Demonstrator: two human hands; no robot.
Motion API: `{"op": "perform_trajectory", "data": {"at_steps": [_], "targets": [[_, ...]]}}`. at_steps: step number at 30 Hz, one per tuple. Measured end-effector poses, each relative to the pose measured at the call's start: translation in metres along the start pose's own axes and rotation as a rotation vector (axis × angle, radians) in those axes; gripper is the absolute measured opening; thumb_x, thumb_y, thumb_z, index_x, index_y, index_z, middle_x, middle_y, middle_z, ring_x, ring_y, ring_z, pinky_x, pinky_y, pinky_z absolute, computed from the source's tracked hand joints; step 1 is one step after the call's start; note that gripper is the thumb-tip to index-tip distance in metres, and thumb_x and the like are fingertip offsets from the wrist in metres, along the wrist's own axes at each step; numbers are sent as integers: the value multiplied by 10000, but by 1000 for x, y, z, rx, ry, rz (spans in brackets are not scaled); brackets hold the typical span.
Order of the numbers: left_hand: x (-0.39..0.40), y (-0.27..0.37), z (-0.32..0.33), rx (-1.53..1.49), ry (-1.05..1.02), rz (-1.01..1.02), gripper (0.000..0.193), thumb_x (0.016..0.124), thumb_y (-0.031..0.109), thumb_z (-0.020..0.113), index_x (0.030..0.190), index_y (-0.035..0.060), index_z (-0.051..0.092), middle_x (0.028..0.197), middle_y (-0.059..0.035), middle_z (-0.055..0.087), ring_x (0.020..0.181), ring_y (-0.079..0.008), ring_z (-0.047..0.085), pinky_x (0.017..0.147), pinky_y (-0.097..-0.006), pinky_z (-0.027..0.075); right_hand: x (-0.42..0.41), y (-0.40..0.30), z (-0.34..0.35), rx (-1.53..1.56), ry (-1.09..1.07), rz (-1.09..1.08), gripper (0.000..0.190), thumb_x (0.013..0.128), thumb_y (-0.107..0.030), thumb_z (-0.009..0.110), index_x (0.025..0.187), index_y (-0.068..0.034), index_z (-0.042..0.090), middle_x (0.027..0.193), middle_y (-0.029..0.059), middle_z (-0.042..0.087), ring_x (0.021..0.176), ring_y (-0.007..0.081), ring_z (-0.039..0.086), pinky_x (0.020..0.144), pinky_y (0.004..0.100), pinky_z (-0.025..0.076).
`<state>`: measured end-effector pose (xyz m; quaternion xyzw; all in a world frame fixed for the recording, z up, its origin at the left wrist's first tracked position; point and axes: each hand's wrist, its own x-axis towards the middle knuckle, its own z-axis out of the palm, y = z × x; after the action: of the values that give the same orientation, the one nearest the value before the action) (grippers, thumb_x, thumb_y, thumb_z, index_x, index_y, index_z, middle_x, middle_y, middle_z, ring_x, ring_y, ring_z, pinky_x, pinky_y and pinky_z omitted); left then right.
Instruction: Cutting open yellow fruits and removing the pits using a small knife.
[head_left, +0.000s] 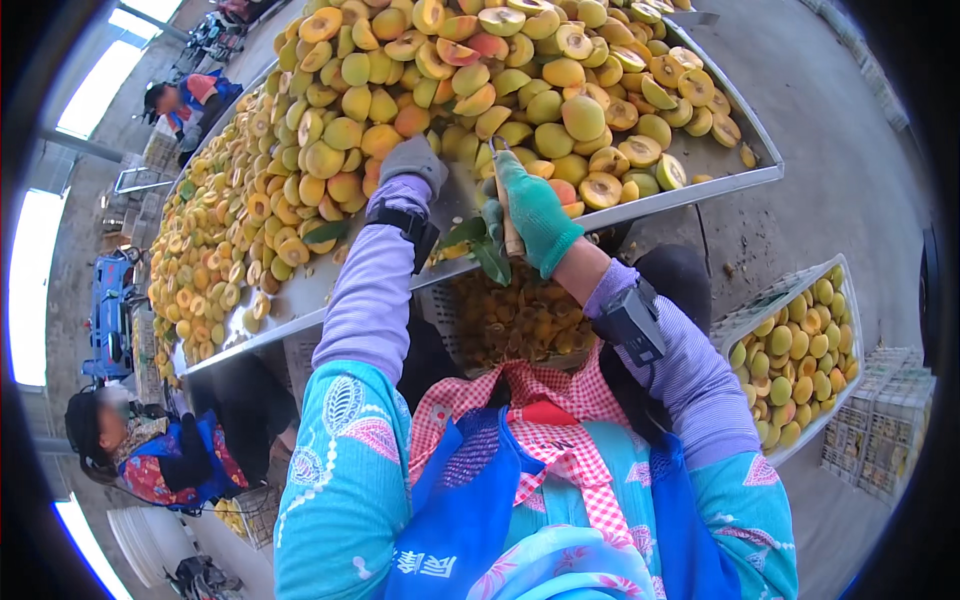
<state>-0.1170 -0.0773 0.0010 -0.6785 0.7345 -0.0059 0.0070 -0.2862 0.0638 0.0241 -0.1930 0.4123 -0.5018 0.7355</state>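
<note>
Halved and whole yellow-green apricots (360, 112) are heaped on a metal-rimmed table (675, 196). My left hand (414, 163), in a grey glove, reaches into the near edge of the heap; its fingertips are partly hidden, so whether it grips a fruit is unclear. To its right, my right hand (529, 214), in a green glove with grey fingertips, is closed around the wooden handle of a pitting tool (509, 217) with a looped metal end, which points at the fruit. Green leaves (480, 244) lie at the table's edge beside this hand.
Under the table edge, a plastic crate (517, 322) holds dark orange fruit pieces. At right stands a crate of apricots (799, 367), with stacked crates (874, 424) beyond. One co-worker (172, 450) sits at lower left, another (191, 105) at upper left. White buckets (150, 544) stand lower left.
</note>
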Motion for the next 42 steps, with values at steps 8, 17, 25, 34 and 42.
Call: {"op": "perform_trajectory", "data": {"at_steps": [8, 17, 25, 34, 42], "targets": [[-39, -19, -12, -702, 18, 361, 534, 804, 242, 672, 1276, 36, 530, 1144, -144, 625, 998, -242, 622, 829, -305, 497, 42, -9, -16, -38, -34, 45, 388, 920, -471, 529, 879, -87, 489, 590, 31, 520, 435, 136, 449, 375, 295, 334], [-109, 2, -34, -1705, -237, 155, 321, 958, 182, 508, 1225, 4, 532, 1093, -110, 627, 854, -202, 655, 663, -298, 552, 40, 21, 3, -576, 12, -418, 429, 928, -433, 547, 1018, -14, 535, 784, 138, 608, 619, 239, 581, 565, 375, 469], [-106, -6, -5, -635, 529, 493, 463, 760, 86, 731, 1173, 0, 538, 1021, -143, 669, 915, -271, 668, 816, -353, 536, 2, 38, -4, -1084, 25, -698, 274, 953, -261, 530, 908, 9, 536, 717, 231, 582, 684, 402, 598, 550, 457, 432], [-106, -1, 7, -839, 390, 393, 346, 973, 293, 500, 1045, -36, 581, 904, -142, 668, 828, -215, 656, 741, -317, 535, 5, 57, -3, -919, -67, -636, 399, 981, -358, 437, 913, 16, 556, 735, 271, 596, 730, 457, 589, 615, 506, 446], [-118, 33, -21, -1639, 241, 57, 313, 982, 245, 491, 970, -40, 620, 830, -98, 653, 743, -171, 633, 684, -288, 527, -5, 63, 7, -724, -107, -671, 413, 989, -360, 442, 897, 20, 576, 751, 240, 598, 707, 417, 585, 625, 449, 448]]}}
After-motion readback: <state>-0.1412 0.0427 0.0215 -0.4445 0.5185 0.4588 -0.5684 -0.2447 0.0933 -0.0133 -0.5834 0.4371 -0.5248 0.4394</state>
